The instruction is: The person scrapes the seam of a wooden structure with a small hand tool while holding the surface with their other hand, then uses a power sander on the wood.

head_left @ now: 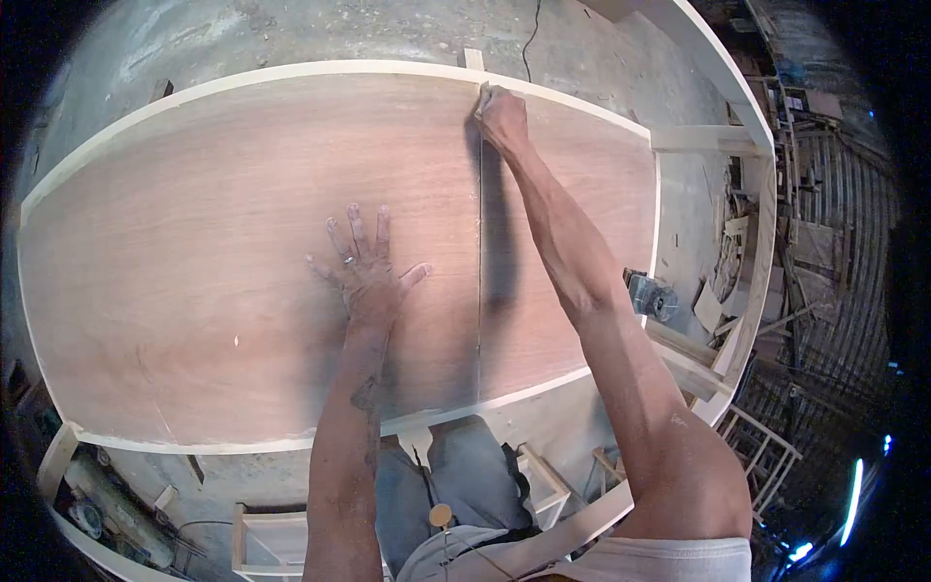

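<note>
A wide reddish plywood panel (pixel 223 194) with a pale wooden edge (pixel 320 68) lies in front of me. My left hand (pixel 367 281) rests on its face, fingers spread, with a ring on one finger. A thin straight seam (pixel 479 320) runs across the panel from near to far. At the seam's far end, by the pale edge, my right hand (pixel 502 118) is closed in a fist with the arm stretched out. Whatever its fingers may hold is hidden.
A dark power tool (pixel 652 296) stands by the panel's right edge. Pale wooden framing (pixel 761 213) curves round the right side. Wood offcuts (pixel 713 306) lie on the floor beyond. A black cable (pixel 530 44) trails at the far side. Small wooden frames (pixel 276 533) stand below the near edge.
</note>
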The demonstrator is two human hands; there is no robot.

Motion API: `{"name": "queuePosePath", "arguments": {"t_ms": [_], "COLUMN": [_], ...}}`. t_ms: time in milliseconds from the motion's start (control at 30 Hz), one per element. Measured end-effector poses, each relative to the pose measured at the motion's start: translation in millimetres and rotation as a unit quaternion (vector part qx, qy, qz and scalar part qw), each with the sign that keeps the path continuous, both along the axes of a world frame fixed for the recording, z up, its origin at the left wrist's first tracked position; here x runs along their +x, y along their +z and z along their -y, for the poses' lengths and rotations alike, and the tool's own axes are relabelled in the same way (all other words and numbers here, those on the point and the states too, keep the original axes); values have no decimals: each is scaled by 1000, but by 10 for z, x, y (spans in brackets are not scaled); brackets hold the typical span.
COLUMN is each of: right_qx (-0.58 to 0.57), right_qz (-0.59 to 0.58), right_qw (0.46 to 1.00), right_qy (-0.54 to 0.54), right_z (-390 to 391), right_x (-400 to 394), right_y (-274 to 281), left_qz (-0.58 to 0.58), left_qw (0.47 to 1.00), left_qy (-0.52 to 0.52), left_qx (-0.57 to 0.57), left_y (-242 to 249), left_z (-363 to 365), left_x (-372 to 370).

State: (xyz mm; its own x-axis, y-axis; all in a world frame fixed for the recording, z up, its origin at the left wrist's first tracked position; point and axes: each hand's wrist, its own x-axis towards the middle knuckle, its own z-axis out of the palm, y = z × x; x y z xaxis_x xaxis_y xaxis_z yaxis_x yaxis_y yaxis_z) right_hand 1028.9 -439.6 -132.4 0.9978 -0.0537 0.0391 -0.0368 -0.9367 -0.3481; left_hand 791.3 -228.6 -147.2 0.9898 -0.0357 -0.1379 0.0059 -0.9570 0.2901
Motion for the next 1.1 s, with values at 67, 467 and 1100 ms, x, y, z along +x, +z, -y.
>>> {"name": "queuePosePath", "arguments": {"t_ms": [67, 467, 1100], "right_qx": [-13, -34, -11], "right_qz": [-9, -21, 25], "right_qw": [1000, 999, 999], "right_qy": [-11, -6, -41], "right_z": [11, 43, -79], "right_x": [-17, -21, -153], "right_y": [-41, -90, -157], "left_qz": [16, 7, 16], "left_qw": [1000, 1000, 1000], "left_qy": [3, -4, -8], "left_qx": [-10, -7, 20], "left_y": [-32, -36, -85], "left_z": [3, -11, -4], "left_x": [-22, -13, -27]}}
